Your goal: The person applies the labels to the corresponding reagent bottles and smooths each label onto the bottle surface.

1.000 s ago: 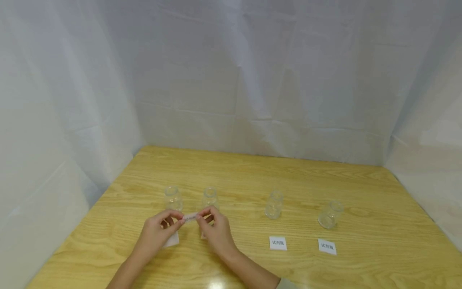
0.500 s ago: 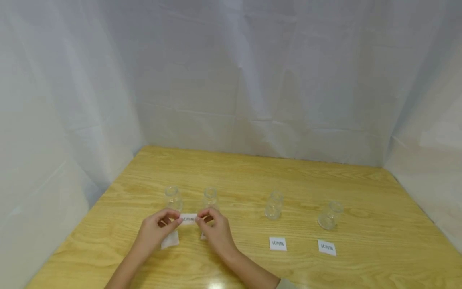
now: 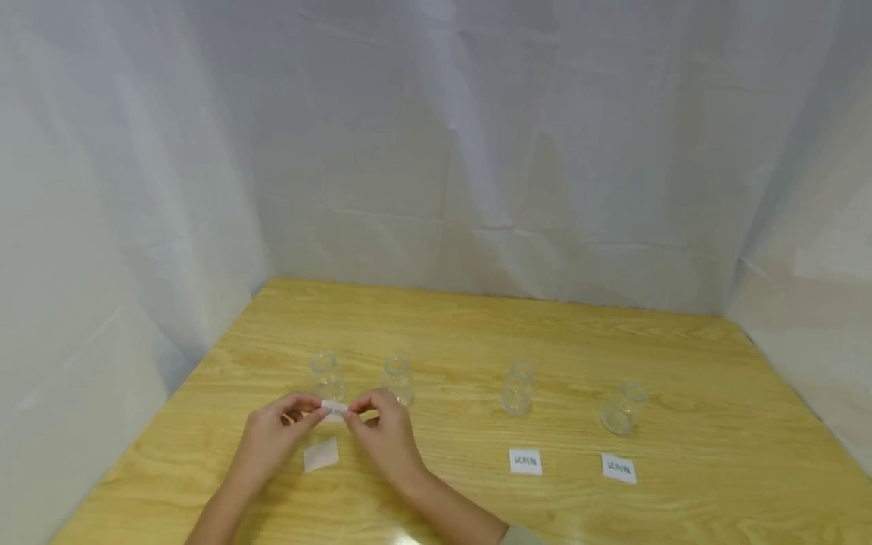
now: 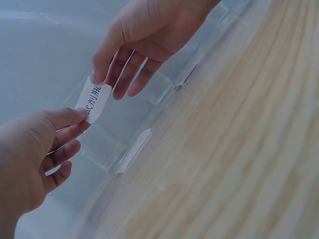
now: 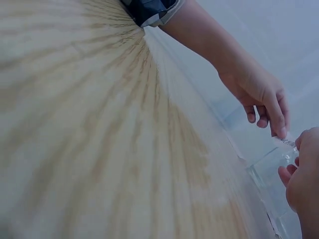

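Both hands pinch a small white paper label (image 4: 93, 99) with dark printed characters, one hand at each end. In the head view the left hand (image 3: 272, 435) grips its left end between thumb and forefinger, and the right hand (image 3: 390, 440) holds the other end the same way. The label is raised off the table, close in front of the leftmost clear glass bottle (image 3: 325, 376) and overlapping its lower part. A second glass bottle (image 3: 399, 378) stands just behind the right hand. Below the held label, a blank-looking paper piece (image 3: 321, 455) lies on the table.
Two more glass bottles, one at centre right (image 3: 518, 391) and one farther right (image 3: 622, 410), stand on the wooden table (image 3: 463, 325). In front of them lie two printed labels, a nearer one (image 3: 525, 462) and a right one (image 3: 618, 468). White sheeting (image 3: 409, 151) encloses the back and sides.
Both hands have shifted left with the label, from between the two left bottles to in front of the leftmost one. The label's printed face, turned to the head camera half a second ago, is now tilted.
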`<state>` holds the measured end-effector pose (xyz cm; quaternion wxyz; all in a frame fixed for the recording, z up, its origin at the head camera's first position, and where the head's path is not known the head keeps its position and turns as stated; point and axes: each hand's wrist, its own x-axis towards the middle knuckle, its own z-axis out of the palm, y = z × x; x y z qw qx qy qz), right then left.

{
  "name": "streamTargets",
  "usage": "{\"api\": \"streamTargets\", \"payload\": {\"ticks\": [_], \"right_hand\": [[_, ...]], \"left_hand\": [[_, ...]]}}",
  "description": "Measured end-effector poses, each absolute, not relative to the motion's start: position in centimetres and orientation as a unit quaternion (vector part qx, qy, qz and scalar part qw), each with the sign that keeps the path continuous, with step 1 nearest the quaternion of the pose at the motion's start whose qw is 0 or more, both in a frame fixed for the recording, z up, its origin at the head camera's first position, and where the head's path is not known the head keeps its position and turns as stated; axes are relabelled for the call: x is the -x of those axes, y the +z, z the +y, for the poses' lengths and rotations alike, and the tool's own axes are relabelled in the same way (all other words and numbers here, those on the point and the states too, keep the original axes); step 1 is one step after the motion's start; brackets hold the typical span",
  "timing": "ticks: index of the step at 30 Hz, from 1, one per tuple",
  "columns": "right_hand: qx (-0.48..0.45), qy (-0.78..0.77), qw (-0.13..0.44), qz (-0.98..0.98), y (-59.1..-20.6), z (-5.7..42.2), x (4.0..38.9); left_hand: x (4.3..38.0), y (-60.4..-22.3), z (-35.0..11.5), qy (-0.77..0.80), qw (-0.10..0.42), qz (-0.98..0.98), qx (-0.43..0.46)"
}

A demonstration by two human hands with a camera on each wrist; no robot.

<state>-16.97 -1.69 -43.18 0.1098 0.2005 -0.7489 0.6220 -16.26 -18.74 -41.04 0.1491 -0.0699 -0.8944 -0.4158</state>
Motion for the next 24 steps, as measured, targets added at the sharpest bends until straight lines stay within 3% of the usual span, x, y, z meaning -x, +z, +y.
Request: {"api": "streamTargets", "payload": {"ticks": [6, 12, 20, 24], "right_hand": [[-0.171, 0.636, 0.082, -0.748, -43.0, -2.6, 17.4], [-0.155, 0.652, 0.094, -0.736, -43.1, -3.6, 18.0], [-0.145, 0.622, 0.085, -0.764, -42.9, -3.9, 18.5], [-0.142, 0.611, 0.088, -0.774, -42.9, -3.9, 18.7]], "left_hand": [[16.5, -41.2, -19.2, -0.426, 0.171, -0.886, 0.067], [16.6, -41.2, -19.5, -0.415, 0.207, -0.884, 0.061], [16.9, -41.2, -19.8, -0.425, 0.175, -0.887, 0.038], [17.1, -41.3, -19.9, -0.434, 0.183, -0.881, 0.045]]}}
